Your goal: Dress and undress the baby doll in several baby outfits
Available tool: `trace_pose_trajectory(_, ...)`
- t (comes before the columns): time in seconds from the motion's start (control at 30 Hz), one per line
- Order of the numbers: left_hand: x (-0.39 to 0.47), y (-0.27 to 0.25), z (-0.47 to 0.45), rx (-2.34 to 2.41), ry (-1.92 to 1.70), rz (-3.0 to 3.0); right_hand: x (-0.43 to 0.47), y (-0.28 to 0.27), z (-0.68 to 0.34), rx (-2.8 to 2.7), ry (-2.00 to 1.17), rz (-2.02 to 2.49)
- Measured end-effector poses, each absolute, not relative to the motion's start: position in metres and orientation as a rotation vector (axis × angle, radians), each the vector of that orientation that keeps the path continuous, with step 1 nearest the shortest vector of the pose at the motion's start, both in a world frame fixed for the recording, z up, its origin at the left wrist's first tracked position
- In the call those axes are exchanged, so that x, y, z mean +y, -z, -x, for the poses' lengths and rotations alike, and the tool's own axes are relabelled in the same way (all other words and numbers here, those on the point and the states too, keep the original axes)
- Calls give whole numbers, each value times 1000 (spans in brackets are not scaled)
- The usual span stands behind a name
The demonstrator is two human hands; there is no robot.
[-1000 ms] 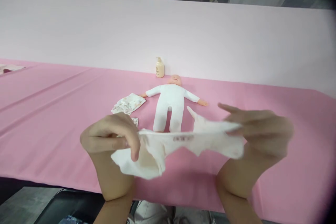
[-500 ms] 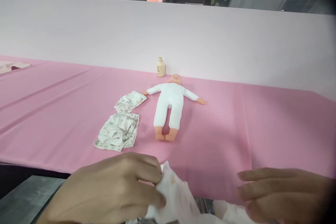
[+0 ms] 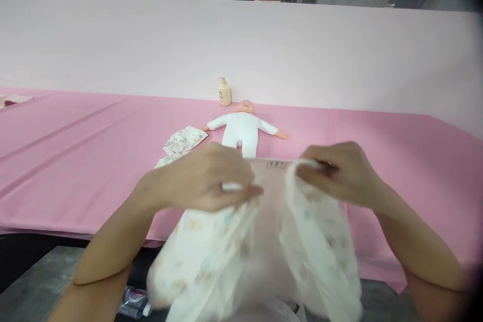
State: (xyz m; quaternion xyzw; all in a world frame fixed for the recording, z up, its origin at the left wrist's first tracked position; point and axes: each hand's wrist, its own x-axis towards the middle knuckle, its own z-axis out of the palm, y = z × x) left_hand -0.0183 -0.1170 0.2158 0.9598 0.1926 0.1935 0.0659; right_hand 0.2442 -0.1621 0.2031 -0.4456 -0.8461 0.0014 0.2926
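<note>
In front of me hangs a thin white baby garment [image 3: 211,241] with a small pastel print and a printed mark inside its neckline. My left hand [image 3: 211,176] pinches its upper left edge. On the other side my right hand [image 3: 339,171] has its fingers closed on the garment's upper right edge. The fabric droops in loose folds below both hands, its front parted in the middle. Beyond it a baby doll [image 3: 240,126] in a white suit lies face up on the pink table cover [image 3: 94,161]; its lower legs are hidden behind the garment and my left hand.
A cream pump bottle [image 3: 225,93] stands by the doll's head against the white wall [image 3: 151,45]. Folded printed baby clothes [image 3: 184,139] lie left of the doll. Below the table edge is a clear plastic bottle [image 3: 134,302]. A pale cloth [image 3: 13,99] lies far left.
The garment has come up from below the table edge and spread out. My right hand, previously apart from it with fingers extended, now grips it. My left hand has risen, still holding it.
</note>
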Motion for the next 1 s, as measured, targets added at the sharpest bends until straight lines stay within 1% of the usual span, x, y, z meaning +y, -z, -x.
trace_pose_trajectory(0.1, -97, -231, 9, 580, -355, -2922, -143, -213, -238, -2224, 21, 1258)
trace_pose_trajectory(0.17, -93, -237, 5, 617, -312, -2940, -136, -217, -237, -2276, 82, 1249)
trace_pose_trajectory(0.27, -95, -237, 4, 634, -395, -3023, -136, -219, -237, -2365, 211, 1211)
trace_pose_trajectory(0.43, -105, -223, 3, 706, -692, -3143, -155, -210, -235, -2362, 484, 1205)
trace_pose_trajectory(0.53, -121, -214, 3, 822, -683, -3140, -175, -203, -232, -2351, 569, 1171)
trace_pose_trajectory(0.6, -134, -212, 6, 765, -680, -3132, -191, -203, -230, -2310, 591, 1127)
trace_pose_trajectory(0.63, -140, -211, 7, 674, -737, -3140, -197, -205, -229, -2294, 587, 1093)
trace_pose_trajectory(0.73, -145, -212, 10, 309, -1066, -3214, -202, -210, -226, -2273, 513, 983)
trace_pose_trajectory(0.8, -133, -210, 7, 294, -1157, -3172, -187, -207, -224, -2252, 405, 950)
trace_pose_trajectory(0.83, -123, -207, 3, 398, -1093, -3079, -174, -203, -224, -2243, 312, 975)
trace_pose_trajectory(0.93, -87, -188, -12, 794, -668, -2471, -128, -179, -222, -2161, -125, 1228)
trace_pose_trajectory(1.0, -69, -171, -24, 933, -618, -2014, -104, -163, -218, -1987, -385, 1334)
